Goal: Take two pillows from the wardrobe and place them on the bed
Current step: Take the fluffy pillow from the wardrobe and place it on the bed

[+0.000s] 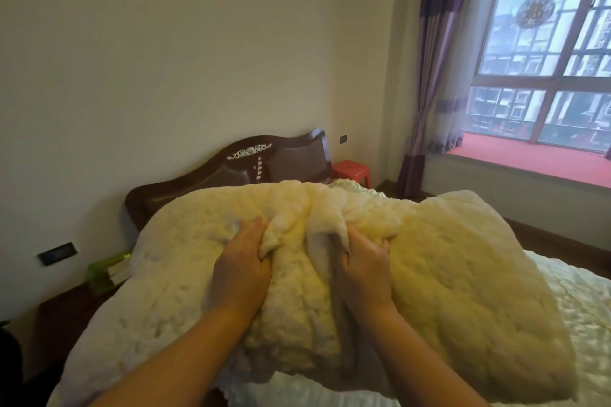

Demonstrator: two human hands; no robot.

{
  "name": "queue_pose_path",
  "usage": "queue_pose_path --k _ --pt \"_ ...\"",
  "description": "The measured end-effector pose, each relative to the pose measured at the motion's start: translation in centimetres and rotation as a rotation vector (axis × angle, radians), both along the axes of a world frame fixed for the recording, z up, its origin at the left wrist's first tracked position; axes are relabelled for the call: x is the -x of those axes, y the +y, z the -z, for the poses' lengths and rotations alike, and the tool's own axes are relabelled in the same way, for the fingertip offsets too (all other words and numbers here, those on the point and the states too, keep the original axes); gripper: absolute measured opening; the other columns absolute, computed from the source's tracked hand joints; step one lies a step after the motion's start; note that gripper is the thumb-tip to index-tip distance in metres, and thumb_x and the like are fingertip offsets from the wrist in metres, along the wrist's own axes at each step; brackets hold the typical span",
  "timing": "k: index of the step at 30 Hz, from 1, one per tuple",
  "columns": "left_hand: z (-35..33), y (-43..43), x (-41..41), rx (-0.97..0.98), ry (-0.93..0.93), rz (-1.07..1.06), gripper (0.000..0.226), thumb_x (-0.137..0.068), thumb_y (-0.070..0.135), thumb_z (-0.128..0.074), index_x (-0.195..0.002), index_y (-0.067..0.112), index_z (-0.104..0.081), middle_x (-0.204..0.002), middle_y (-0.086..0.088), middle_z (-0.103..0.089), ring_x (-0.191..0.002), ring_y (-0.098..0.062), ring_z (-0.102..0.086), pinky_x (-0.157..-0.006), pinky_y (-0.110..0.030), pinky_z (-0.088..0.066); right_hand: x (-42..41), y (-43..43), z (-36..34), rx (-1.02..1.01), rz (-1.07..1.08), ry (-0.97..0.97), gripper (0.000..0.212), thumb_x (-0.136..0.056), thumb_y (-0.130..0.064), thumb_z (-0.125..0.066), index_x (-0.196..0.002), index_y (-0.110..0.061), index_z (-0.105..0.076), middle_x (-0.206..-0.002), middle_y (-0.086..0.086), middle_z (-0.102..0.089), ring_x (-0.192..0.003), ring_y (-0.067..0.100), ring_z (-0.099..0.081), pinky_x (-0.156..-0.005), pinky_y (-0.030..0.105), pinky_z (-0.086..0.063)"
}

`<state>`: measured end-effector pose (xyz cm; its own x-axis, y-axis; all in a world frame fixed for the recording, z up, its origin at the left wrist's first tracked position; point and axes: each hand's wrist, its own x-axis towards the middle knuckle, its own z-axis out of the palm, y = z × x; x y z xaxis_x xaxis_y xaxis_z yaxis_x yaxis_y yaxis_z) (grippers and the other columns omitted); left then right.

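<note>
Two soft cream pillows sit side by side over the bed (582, 307). The left hand (243, 264) grabs a bunch of the whiter pillow (165, 281). The right hand (363, 271) grabs a bunch of the yellower pillow (463, 274). A dark headboard (231, 172) stands behind them, with a red stool (352, 172) beside it.

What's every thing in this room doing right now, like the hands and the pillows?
Left hand: grips a bunched edge of the left pillow.
Right hand: grips a bunched edge of the right pillow.
Left pillow: held, crumpled at the grip.
Right pillow: held, crumpled at the grip.
Bed: made, cream cover on it.
Curtain: pulled aside, gathered low.
Stool: upright by the bed.
</note>
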<state>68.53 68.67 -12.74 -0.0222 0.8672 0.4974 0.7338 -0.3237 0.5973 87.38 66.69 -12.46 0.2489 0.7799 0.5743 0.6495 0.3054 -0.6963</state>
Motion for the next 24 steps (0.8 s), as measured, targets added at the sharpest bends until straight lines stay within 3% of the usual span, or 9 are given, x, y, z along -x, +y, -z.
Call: queue_pose_path --k 11,19,24 --pt "-1.0 16.2 2.9 -0.013 0.050 -0.017 0.045 -0.095 0.017 -0.056 -0.139 0.020 -0.054 -0.146 -0.001 -0.053 -0.141 -0.025 -0.042 -0.108 -0.052 -0.042 2.8 16.2 0.3 0.002 -0.003 0.043 0.026 -0.098 -0.038 -0.040 -0.088 -0.032 -0.063 -0.082 -0.016 -0.065 -0.082 0.012 -0.060 -0.106 0.065 -0.028" --pt "-0.7 26.1 4.8 0.009 0.021 0.006 0.053 -0.089 0.034 -0.041 -0.139 0.024 -0.054 -0.145 0.000 -0.054 -0.141 -0.025 -0.041 -0.108 -0.051 -0.041 4.7 25.7 0.2 0.022 0.045 0.014 0.019 -0.100 -0.030 -0.046 -0.100 -0.033 -0.064 -0.093 -0.013 -0.068 -0.091 0.016 -0.062 -0.109 0.064 -0.024" --pt "1.1 33.1 6.9 0.043 -0.001 0.061 0.047 -0.094 0.030 -0.044 -0.139 0.023 -0.053 -0.144 -0.001 -0.055 -0.140 -0.027 -0.043 -0.108 -0.053 -0.041 6.9 31.5 1.1 0.045 0.105 -0.008 0.026 -0.099 -0.036 -0.041 -0.107 -0.032 -0.065 -0.100 -0.009 -0.071 -0.097 0.020 -0.064 -0.109 0.064 -0.024"
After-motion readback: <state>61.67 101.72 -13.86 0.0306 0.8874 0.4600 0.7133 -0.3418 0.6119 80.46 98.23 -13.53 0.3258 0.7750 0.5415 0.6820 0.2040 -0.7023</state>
